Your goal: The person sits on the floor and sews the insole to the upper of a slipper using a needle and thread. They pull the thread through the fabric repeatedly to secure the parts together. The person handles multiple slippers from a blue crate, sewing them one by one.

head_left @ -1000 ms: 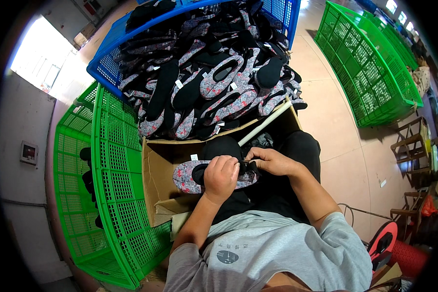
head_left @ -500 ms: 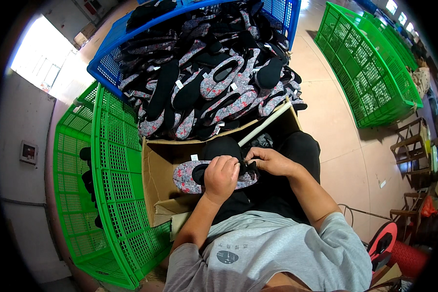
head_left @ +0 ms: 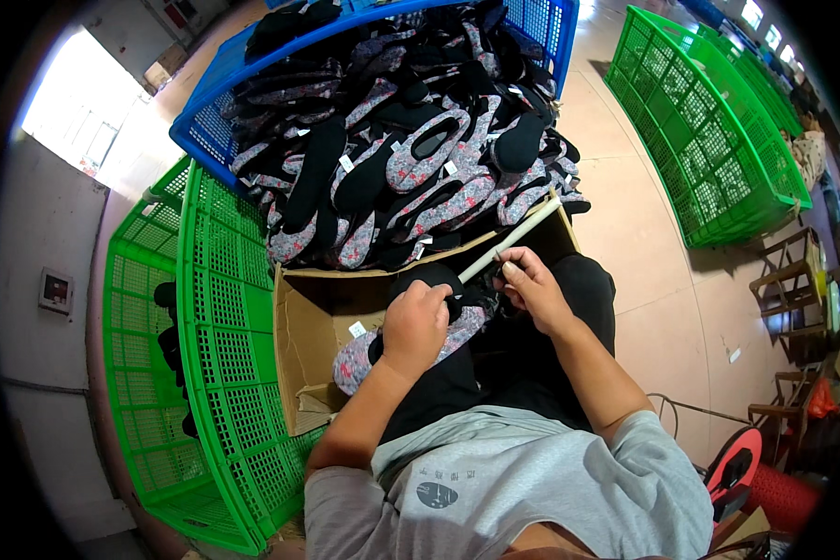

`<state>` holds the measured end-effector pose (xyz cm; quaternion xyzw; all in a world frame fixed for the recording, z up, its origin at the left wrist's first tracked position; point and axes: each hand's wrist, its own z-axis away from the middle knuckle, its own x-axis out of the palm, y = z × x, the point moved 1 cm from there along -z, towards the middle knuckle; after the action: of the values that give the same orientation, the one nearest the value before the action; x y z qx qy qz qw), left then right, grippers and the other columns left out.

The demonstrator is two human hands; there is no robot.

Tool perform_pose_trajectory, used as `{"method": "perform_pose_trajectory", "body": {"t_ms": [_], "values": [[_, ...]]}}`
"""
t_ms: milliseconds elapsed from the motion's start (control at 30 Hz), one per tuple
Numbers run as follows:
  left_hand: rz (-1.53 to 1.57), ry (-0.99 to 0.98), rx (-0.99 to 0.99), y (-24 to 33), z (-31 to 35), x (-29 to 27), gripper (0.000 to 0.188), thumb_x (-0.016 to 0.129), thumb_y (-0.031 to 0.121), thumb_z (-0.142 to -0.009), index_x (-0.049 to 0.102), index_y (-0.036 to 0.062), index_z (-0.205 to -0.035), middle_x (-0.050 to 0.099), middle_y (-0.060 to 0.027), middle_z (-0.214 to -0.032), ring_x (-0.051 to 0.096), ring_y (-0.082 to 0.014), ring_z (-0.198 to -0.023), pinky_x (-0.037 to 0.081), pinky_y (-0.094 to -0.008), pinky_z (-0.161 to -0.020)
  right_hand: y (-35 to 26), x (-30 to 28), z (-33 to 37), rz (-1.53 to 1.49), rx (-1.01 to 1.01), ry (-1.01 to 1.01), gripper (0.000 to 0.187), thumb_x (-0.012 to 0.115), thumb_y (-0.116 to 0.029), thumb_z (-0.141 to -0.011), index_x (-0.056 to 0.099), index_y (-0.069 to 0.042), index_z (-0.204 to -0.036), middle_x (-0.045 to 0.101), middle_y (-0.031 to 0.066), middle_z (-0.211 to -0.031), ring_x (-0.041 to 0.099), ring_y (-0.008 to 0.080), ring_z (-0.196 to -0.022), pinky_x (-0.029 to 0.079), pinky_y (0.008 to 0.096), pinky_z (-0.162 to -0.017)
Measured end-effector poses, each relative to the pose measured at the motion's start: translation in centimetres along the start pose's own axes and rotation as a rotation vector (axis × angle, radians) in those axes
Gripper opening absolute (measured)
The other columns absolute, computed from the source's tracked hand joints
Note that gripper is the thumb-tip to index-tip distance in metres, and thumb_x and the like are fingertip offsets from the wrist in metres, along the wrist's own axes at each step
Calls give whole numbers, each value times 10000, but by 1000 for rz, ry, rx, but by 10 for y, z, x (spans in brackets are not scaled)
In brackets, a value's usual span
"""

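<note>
A grey floral slipper with red flecks and a dark lining [head_left: 353, 362] lies across my lap, its toe end tilted up to the right. My left hand [head_left: 414, 325] is closed over its opening and gripping it. Just off the slipper's far end, my right hand [head_left: 537, 291] is pinched, with a small dark bit at its fingertips that is too small to name. Under both hands stands an open cardboard box [head_left: 301, 322], with a pale tube [head_left: 523, 235] slanting across its right side.
A blue crate [head_left: 201, 126] ahead spills a heap of matching slippers [head_left: 429, 149] toward the box. Green mesh crates [head_left: 219, 308] stand close on my left. Another green crate [head_left: 709, 131] is at the far right, with wooden stools [head_left: 789, 280] nearer. A red-rimmed reel [head_left: 733, 462] sits at lower right.
My right hand has come away from the slipper, up and to the right. The slipper has turned in my left hand, its left end dropping and its right end rising.
</note>
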<state>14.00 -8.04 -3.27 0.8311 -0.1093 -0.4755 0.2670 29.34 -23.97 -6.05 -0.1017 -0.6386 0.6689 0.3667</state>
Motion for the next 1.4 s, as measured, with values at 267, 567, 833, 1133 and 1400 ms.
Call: {"method": "perform_pose_trajectory", "body": {"t_ms": [267,567,833,1133,1400], "values": [[228,-210,-315,-18,-12,-12,262,665,-19,-736,626,53,-984,519,-48,-771,513,-161,-652,437,-298,-609,15,11,2,249,-55,-295,274,595,-174,-997,533,-22,-1216,611,46,-1061,592,112,-971,487,283,-860],[295,-63,-392,-17,9,-5,213,675,-24,-776,602,35,-967,519,-69,-880,523,-171,-661,462,-303,-616,20,14,2,452,-112,-363,305,581,-150,-1003,522,-31,-1277,586,35,-1174,583,91,-1031,473,257,-871],[38,51,-227,-6,17,-4,215,727,50,-787,633,29,-979,580,-116,-937,606,-268,-708,497,-363,-641,16,19,3,314,-34,-350,328,612,-181,-985,542,-1,-1250,633,87,-1135,609,133,-1019,494,303,-900],[-120,164,-26,3,15,-4,113,718,57,-795,679,34,-898,622,-116,-880,622,-320,-788,503,-402,-686,17,18,4,79,182,-374,251,602,-178,-995,538,-70,-1212,649,20,-964,485,38,-686,404,205,-586],[-137,221,-13,8,17,-6,111,720,42,-785,664,30,-880,609,-115,-858,602,-306,-750,496,-397,-691,10,21,8,-10,269,-467,248,609,-230,-996,549,-92,-1193,663,21,-914,465,41,-614,364,184,-520]]}}
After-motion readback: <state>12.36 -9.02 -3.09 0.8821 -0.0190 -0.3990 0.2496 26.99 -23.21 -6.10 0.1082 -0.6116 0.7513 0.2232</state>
